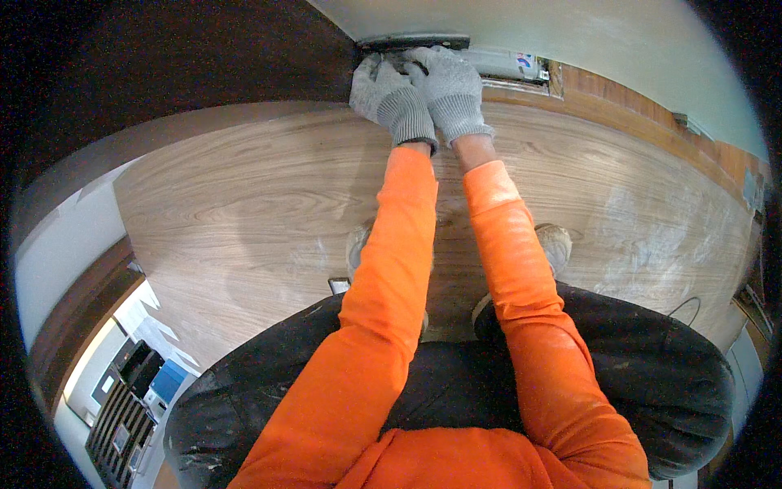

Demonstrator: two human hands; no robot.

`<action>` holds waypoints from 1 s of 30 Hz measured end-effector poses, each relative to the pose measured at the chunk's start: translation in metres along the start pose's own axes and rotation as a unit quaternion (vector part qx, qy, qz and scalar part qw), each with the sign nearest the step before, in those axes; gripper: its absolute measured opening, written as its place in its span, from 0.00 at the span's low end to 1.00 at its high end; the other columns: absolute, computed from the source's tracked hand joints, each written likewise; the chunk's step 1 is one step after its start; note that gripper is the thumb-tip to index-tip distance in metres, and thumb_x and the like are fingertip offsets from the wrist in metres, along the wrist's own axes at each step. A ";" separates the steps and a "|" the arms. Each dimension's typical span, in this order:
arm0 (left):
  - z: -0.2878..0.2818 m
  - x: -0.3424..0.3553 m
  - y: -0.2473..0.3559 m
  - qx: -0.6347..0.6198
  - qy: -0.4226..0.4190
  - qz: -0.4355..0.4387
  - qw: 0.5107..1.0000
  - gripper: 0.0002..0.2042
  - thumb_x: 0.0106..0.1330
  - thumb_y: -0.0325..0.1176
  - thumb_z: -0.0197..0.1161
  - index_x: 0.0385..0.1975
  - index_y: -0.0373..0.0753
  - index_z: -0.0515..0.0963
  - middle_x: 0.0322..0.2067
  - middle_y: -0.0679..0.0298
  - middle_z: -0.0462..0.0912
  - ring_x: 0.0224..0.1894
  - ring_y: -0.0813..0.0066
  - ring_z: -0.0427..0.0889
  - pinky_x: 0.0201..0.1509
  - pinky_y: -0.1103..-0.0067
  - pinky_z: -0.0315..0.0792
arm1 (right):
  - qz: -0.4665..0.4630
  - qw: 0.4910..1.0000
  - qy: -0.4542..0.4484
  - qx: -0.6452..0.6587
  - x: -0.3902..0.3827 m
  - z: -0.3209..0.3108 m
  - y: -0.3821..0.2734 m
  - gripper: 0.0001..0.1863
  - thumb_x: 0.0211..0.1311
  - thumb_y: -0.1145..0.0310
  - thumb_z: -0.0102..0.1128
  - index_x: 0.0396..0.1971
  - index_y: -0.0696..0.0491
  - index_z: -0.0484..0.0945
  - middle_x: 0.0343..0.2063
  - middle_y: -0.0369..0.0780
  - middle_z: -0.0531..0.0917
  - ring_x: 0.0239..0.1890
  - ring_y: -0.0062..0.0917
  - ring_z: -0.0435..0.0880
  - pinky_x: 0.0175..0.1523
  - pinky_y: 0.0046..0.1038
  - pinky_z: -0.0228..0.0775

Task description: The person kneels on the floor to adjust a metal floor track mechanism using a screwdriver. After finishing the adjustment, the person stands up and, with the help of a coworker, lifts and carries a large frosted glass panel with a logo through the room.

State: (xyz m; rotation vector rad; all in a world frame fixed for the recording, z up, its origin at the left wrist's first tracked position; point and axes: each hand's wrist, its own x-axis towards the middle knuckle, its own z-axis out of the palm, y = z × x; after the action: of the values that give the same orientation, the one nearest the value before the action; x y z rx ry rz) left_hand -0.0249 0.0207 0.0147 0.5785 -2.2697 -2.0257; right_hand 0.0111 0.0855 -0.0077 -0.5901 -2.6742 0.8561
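My left hand [384, 96] and my right hand [448, 88], both in grey knit gloves, are together at the top centre, at the foot of the pale wall [586, 28] beside the dark brown corner panel [204, 53]. Their fingers are bent below a black strip [419, 39], around something too hidden to make out. Just right of my right hand lies a narrow silver-grey channel [501, 65] with a small coloured label, set in a wooden border [611, 94].
Wood-grain flooring [269, 179] spreads under my shoes [554, 244] and knees. A thin wire [692, 303] loops at the right. Through an opening at the lower left are a slatted dark object [118, 432], a blue item [167, 379] and other clutter.
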 end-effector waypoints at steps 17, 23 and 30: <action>0.006 0.004 -0.013 -0.193 -0.024 -0.086 0.977 0.10 0.65 0.18 0.54 0.45 0.27 0.77 0.32 0.57 0.81 0.26 0.68 0.79 0.24 0.75 0.73 | -0.033 0.994 0.074 -0.073 -0.007 0.005 0.002 0.11 0.62 0.54 0.61 0.38 0.42 0.86 0.36 0.38 0.82 0.45 0.38 0.79 0.48 0.42 0.72; 0.000 0.026 -0.061 -0.059 -0.047 0.104 0.992 0.08 0.62 0.24 0.59 0.39 0.34 0.81 0.33 0.57 0.83 0.29 0.65 0.80 0.27 0.73 0.73 | -0.019 0.994 0.058 -0.095 -0.012 0.007 -0.006 0.12 0.62 0.53 0.60 0.38 0.43 0.84 0.35 0.39 0.82 0.44 0.37 0.80 0.49 0.42 0.72; 0.003 0.058 -0.103 0.047 -0.053 0.123 0.990 0.05 0.60 0.38 0.70 0.28 0.46 0.88 0.38 0.61 0.88 0.45 0.62 0.86 0.45 0.70 0.80 | -0.041 0.992 0.104 -0.059 -0.005 0.008 0.001 0.12 0.63 0.55 0.60 0.39 0.45 0.83 0.36 0.40 0.84 0.44 0.37 0.81 0.50 0.43 0.72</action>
State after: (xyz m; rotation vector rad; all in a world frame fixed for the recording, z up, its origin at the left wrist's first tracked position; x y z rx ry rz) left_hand -0.0550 -0.0015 -0.0973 0.1854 -2.3697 -1.8823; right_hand 0.0128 0.0800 -0.0153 -0.5579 -2.5509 0.5839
